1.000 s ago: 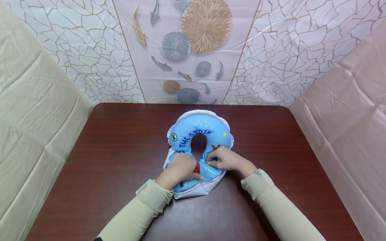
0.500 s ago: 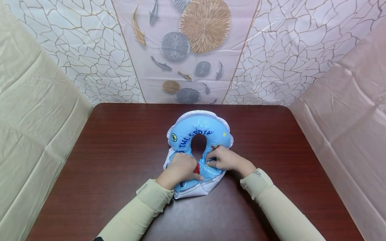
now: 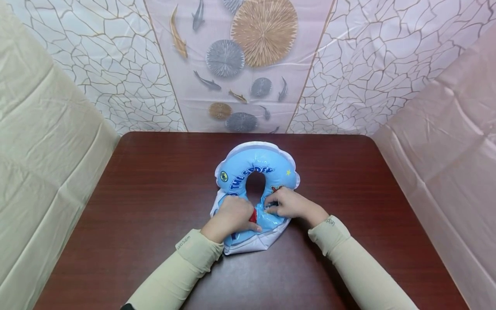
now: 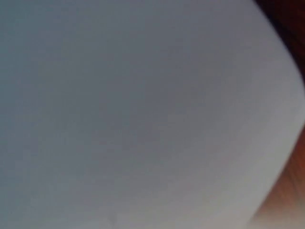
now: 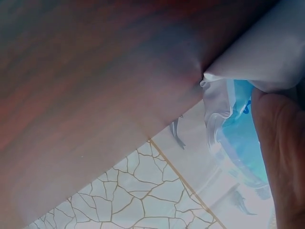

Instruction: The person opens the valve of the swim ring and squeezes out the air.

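A light blue inflatable swim ring (image 3: pixel 255 157) with a pale scalloped edge and blue lettering lies on the table. Its upper part is puffed up around an oval hole, while the lower part looks slack and creased. My left hand (image 3: pixel 234 214) grips the lower left part beside a red patch, thumb pointing right. On the right of the hole, my right hand (image 3: pixel 288 203) pinches the ring with curled fingers; what lies under the fingertips is hidden. The right wrist view catches my hand (image 5: pixel 281 157) against the blue ring (image 5: pixel 243 143). A blurred pale surface (image 4: pixel 143 119) fills most of the left wrist view.
The dark red-brown table (image 3: pixel 162 181) reaches back to a patterned wall covering (image 3: pixel 240 77). Pale padded cloth walls (image 3: pixel 50 142) stand along both sides. A small dark item partly shows under the ring's lower left edge, too little to identify.
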Motion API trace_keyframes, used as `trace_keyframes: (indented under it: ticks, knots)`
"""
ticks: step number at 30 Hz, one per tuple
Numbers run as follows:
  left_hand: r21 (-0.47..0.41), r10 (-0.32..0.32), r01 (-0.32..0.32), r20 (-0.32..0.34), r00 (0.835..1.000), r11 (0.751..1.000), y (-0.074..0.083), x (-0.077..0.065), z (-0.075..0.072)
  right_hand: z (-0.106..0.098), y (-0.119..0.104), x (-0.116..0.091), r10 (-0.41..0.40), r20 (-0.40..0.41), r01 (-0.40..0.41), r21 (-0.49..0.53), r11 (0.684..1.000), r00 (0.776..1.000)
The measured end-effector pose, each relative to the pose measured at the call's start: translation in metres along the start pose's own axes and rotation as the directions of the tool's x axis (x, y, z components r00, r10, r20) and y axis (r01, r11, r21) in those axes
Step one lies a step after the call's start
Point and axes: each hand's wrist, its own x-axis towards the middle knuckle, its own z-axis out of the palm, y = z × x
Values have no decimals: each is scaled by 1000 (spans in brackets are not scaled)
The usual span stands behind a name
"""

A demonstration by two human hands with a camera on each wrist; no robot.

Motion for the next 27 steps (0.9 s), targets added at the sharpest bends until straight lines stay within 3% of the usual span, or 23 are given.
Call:
trace_keyframes:
  ticks: [17,27]
  knots:
    - [18,-19,19,43,999,1000,2,2,-1,0,-1,1,-17,-3,17,0,1000,1000]
    - [17,-13,12,32,999,1000,2,2,0,0,-1,1,-23,-1,23,3,1000,1000]
